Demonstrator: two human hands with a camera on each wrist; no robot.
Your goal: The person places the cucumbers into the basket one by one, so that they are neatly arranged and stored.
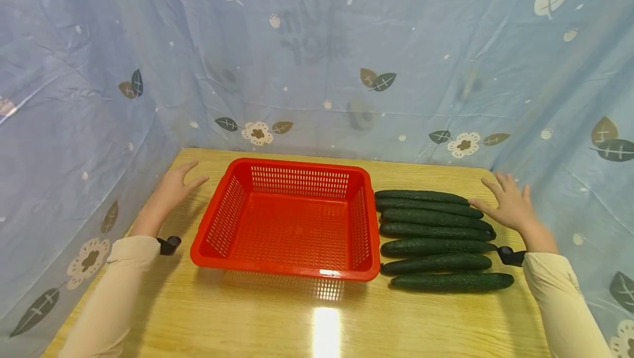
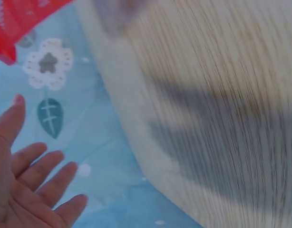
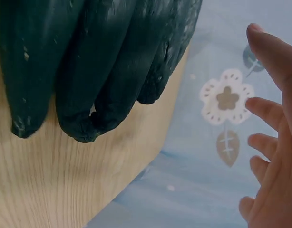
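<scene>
A red plastic basket (image 1: 297,272) with slotted walls stands on the table, nothing inside it. To its right lie several dark green cucumbers (image 1: 436,246), side by side in a column. My left hand (image 1: 173,186) hovers left of the basket, fingers spread and holding nothing; the left wrist view shows the same hand (image 2: 36,185) with its palm bare. Past the right ends of the upper cucumbers, my right hand (image 1: 510,206) is held up with fingers apart. In the right wrist view the cucumbers (image 3: 89,71) lie apart from that hand (image 3: 274,142).
The light wooden table (image 1: 247,325) carries the basket and cucumbers. A pale blue curtain (image 1: 317,71) with leaf and flower prints hangs at the back and on both sides, close to each hand. A bright light reflection lies on the front of the table.
</scene>
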